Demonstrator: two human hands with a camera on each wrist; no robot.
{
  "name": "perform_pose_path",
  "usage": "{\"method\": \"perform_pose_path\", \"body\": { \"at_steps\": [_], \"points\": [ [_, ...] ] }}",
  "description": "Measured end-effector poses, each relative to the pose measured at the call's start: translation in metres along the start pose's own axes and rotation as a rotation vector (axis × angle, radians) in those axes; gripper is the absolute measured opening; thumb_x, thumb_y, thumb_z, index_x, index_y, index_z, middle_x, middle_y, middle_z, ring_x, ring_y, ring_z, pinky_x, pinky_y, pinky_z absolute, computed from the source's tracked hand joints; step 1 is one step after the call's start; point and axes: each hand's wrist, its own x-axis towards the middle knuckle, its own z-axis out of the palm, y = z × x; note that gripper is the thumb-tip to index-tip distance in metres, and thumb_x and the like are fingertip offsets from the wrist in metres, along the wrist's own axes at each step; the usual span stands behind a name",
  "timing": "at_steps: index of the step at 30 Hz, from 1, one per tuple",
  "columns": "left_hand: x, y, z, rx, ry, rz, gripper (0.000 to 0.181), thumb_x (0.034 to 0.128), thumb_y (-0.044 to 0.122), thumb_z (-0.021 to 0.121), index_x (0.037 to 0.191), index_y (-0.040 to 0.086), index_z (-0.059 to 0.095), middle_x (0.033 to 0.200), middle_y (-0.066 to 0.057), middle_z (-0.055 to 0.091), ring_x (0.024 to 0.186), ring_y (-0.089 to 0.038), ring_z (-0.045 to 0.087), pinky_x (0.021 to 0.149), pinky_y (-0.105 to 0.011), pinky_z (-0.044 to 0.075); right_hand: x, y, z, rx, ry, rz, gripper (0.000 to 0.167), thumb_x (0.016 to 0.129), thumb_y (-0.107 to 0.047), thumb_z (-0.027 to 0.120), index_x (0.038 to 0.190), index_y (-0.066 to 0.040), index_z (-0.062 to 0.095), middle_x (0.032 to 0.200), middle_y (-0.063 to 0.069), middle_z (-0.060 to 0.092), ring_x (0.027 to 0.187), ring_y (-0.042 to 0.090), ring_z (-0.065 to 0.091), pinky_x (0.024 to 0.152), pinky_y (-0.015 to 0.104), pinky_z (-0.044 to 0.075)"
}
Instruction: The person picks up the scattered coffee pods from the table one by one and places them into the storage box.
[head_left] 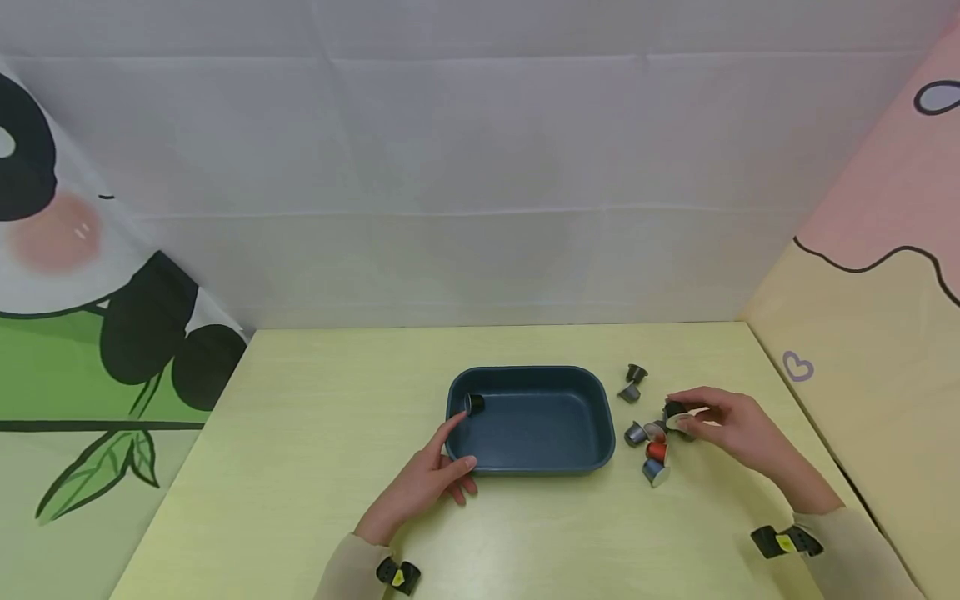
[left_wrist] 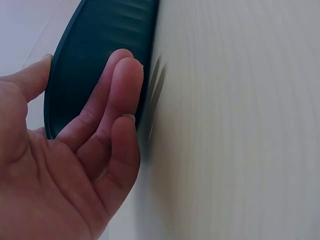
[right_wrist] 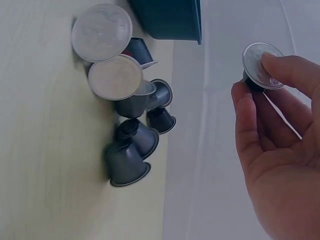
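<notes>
The right hand (head_left: 731, 427) pinches 1 dark coffee pod (right_wrist: 254, 57) between thumb and fingers, near loose pods (head_left: 656, 452) on the worktop (head_left: 555, 533), right of the blue tray (head_left: 540, 437). The left hand (head_left: 423, 482), fingers relaxed, rests on the tray's near-left rim. 1 black pod (head_left: 476, 404) lies inside, at the left.

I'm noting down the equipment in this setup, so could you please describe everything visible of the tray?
The tray is dark blue, open-topped and rectangular with rounded corners, raised walls and a thin rim. It looks smooth, perhaps plastic or coated metal. It sits upright on the pale yellow table, long sides running left to right. One dark capsule lies inside, near its left end. The left hand touches its near left corner.
</notes>
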Motion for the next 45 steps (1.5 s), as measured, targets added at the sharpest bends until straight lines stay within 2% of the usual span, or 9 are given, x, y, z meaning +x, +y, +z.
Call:
{"method": "perform_pose_path", "body": {
  "at_steps": [7, 15, 23, 37, 45],
  "points": [
    [0.0, 0.0, 0.0, 0.007, 0.003, -0.005, 0.077, 0.1006, 0.035, 0.061, 0.16, 0.025, 0.014, 0.084, -0.014, 0.073, 0.067, -0.033, 0.07, 0.072, -0.034, 0.056, 0.016, -0.01, 0.0, -0.027, -0.028, -0.003, 0.03, 0.093, -0.005, 0.07, 0.123, -0.003, 0.068, 0.116, 0.014, 0.069, 0.093, 0.01, 0.068, 0.071, 0.024, 0.056],
    [0.001, -0.001, -0.001, 0.005, 0.002, -0.01, 0.075, 0.1006, 0.034, 0.061, 0.16, 0.027, 0.015, 0.084, -0.014, 0.073, 0.068, -0.033, 0.069, 0.072, -0.035, 0.055, 0.036, -0.02, 0.002, -0.024, -0.055, 0.014, 0.031, 0.093, -0.007, 0.07, 0.124, -0.002, 0.067, 0.119, 0.015, 0.068, 0.095, 0.016, 0.069, 0.078, 0.023, 0.055],
    [0.0, 0.001, 0.0, 0.006, 0.002, -0.014, 0.077, 0.1005, 0.036, 0.061, 0.16, 0.026, 0.013, 0.084, -0.014, 0.073, 0.068, -0.033, 0.07, 0.072, -0.035, 0.056, 0.055, -0.034, 0.006, -0.042, -0.082, 0.03, 0.033, 0.093, -0.011, 0.072, 0.125, -0.004, 0.067, 0.122, 0.013, 0.067, 0.098, 0.025, 0.069, 0.082, 0.028, 0.055],
    [-0.001, 0.002, 0.0, -0.007, 0.004, -0.021, 0.076, 0.1007, 0.034, 0.061, 0.16, 0.027, 0.014, 0.084, -0.015, 0.073, 0.069, -0.034, 0.07, 0.071, -0.036, 0.056, 0.087, -0.039, 0.021, 0.038, -0.099, 0.019, 0.034, 0.093, -0.014, 0.073, 0.126, -0.006, 0.067, 0.123, 0.012, 0.067, 0.102, 0.027, 0.069, 0.081, 0.027, 0.056],
    [-0.001, 0.003, 0.001, 0.004, 0.003, -0.022, 0.077, 0.1004, 0.035, 0.061, 0.16, 0.026, 0.014, 0.084, -0.015, 0.073, 0.069, -0.034, 0.07, 0.073, -0.035, 0.056, 0.101, -0.04, 0.033, 0.093, -0.135, 0.023, 0.036, 0.093, -0.016, 0.073, 0.127, -0.005, 0.066, 0.121, 0.011, 0.067, 0.101, 0.025, 0.07, 0.08, 0.028, 0.056]
  ]
}}
